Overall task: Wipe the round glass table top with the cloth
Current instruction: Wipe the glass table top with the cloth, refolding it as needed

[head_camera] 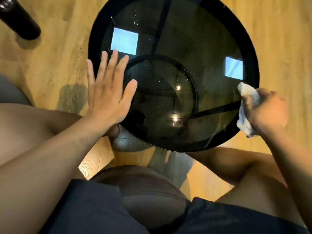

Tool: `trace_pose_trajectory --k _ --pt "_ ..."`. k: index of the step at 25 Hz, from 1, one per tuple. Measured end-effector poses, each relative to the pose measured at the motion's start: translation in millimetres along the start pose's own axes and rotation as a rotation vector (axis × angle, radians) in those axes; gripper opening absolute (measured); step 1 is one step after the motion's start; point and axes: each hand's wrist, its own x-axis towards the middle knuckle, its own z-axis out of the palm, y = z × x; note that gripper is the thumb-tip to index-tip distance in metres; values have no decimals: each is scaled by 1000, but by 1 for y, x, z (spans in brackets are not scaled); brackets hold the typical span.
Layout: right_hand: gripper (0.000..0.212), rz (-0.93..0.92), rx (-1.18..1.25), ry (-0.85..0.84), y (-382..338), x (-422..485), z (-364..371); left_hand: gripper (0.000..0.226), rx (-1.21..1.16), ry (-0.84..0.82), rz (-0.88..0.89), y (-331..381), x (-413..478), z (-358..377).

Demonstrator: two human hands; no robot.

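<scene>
I look down on the wooden floor (pixel 278 31), which fills the whole picture around the round glass worktop (pixel 211 39). The worktop is dark and has a black rim; through the glass I see a smaller round shelf (pixel 160 102) and dark bars of the frame below it. Two bright square reflections (pixel 124 41) lie on the glass, one near the far left edge and one near the right edge. Small water drops (pixel 135 21) sit near the far edge and also around the centre.

My bare legs (pixel 236 168) stand on both sides of the near edge, and dark shorts (pixel 94 208) fill the bottom of the picture. A dark cylinder (pixel 18 19) stands on the floor in the top left corner, well apart from the worktop.

My left hand (pixel 108 92) is at the left edge of the worktop, flat and spread, all fingers stretched, holding nothing; I cannot tell if the palm touches the glass. My right hand (pixel 266 112) is at the right edge, its grip closed around the white cloth (pixel 244 114). The cloth is bunched inside the fingers, with one end showing above the hand and one below it, and it lies over the black rim at the right edge.
</scene>
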Motion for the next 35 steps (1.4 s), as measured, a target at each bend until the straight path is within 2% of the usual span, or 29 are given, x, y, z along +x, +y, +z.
trace_pose_trajectory --k 2,7,11,13,16,18,20,23,25,27,29,31,35 --pt "35 41 -10 7 -15 -6 5 63 2 -5 -5 -1 0 -1" --pt "33 -43 83 37 -108 -53 16 69 -12 20 -6 -2 0 2" --pt "23 -425 244 44 -225 -95 38 60 -78 91 24 -5 -2 3" --pt "15 -477 349 10 -261 -103 43 54 -231 163 26 -8 -2 3" --pt "18 -561 347 -67 -253 -98 43 55 -240 147 35 -9 -2 2" --pt "23 -668 329 -102 -226 -101 40 56 -163 118 42 -7 -2 3" --pt "27 -717 271 -62 -182 -108 39 55 -130 93 26 -7 -1 3" --pt "39 -535 140 31 -87 -77 27 53 -122 72 8 -7 1 3" --pt "41 -346 33 -21 -33 -31 11 52 -110 67 6 -6 0 4" --pt "40 -173 -1 -8 -10 8 -1 52 -108 60 6 -5 -2 3" --pt "34 -16 26 23 -20 18 0 52 -123 62 6 -4 -1 2" --pt "31 48 15 51 -48 4 10 54 -142 70 3 -4 -1 2" --pt "35 -62 56 52 -108 -51 15 57 -173 82 11 -4 -2 1"
